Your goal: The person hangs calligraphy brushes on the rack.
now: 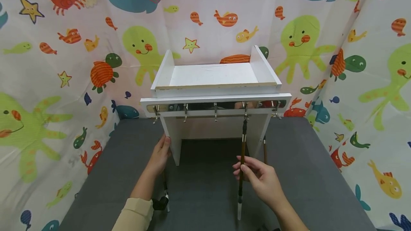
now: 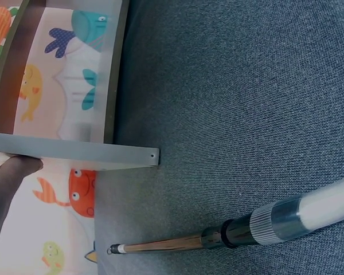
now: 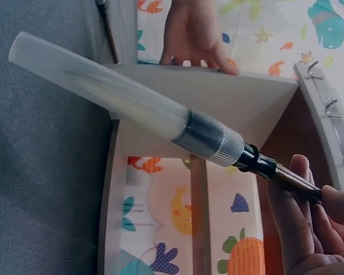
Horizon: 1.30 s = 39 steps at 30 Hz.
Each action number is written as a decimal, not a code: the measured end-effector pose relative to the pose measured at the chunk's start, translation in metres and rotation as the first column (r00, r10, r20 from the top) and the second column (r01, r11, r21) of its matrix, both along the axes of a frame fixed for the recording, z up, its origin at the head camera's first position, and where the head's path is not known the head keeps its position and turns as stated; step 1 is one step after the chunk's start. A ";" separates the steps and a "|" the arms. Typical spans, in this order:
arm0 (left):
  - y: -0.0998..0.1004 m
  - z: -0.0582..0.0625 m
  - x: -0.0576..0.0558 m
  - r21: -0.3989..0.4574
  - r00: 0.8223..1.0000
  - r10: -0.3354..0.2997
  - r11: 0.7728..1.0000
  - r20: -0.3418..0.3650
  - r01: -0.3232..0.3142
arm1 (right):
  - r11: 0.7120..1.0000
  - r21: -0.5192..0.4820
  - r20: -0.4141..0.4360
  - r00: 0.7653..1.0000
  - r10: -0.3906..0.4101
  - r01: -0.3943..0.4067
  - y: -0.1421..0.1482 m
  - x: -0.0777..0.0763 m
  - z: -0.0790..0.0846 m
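My right hand (image 1: 257, 175) pinches the handle of a calligraphy brush (image 1: 243, 145) between thumb and fingers. The brush hangs upright, tip down, its top end at the fourth hook (image 1: 245, 109) from the left. A clear cap (image 3: 103, 86) covers its pale bristles. My left hand (image 1: 159, 156) grips the left side panel of a white wooden shelf rack (image 1: 215, 91), thumb at the front edge. That panel (image 2: 86, 152) also shows in the left wrist view, part of the hand cut off there.
A second capped brush (image 2: 178, 243) lies on the grey cloth (image 1: 90, 188) beside my left forearm. Behind the rack's right panel, part of another brush handle (image 1: 265, 150) shows. Several metal hooks line the rack's front rail. A sea-animal curtain (image 1: 192, 27) stands behind.
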<state>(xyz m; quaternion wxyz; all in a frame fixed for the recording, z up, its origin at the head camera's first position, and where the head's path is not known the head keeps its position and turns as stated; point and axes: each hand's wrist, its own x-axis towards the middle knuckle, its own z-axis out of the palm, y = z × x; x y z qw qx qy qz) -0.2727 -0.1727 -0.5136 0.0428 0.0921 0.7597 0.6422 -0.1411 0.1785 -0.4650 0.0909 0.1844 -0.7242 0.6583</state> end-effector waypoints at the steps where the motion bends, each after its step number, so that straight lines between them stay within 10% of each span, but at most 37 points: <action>1: 0.000 0.000 0.000 0.004 1.000 0.001 1.000 -0.001 -0.001 | 1.000 -0.001 0.003 1.000 -0.001 0.001 0.000 -0.002 -0.002; 20: -0.001 -0.002 0.001 0.005 1.000 0.003 1.000 -0.009 -0.003 | 0.943 0.243 -0.182 0.966 -0.185 0.226 0.007 -0.061 -0.028; 34: 0.002 -0.002 0.000 0.033 1.000 -0.003 0.999 -0.012 0.004 | 0.923 0.261 -0.168 0.955 -0.245 0.283 0.044 -0.057 -0.046; 39: 0.003 -0.002 0.001 0.018 0.999 -0.013 1.000 -0.032 0.014 | 0.882 0.273 -0.084 0.923 -0.377 0.385 0.073 -0.052 -0.051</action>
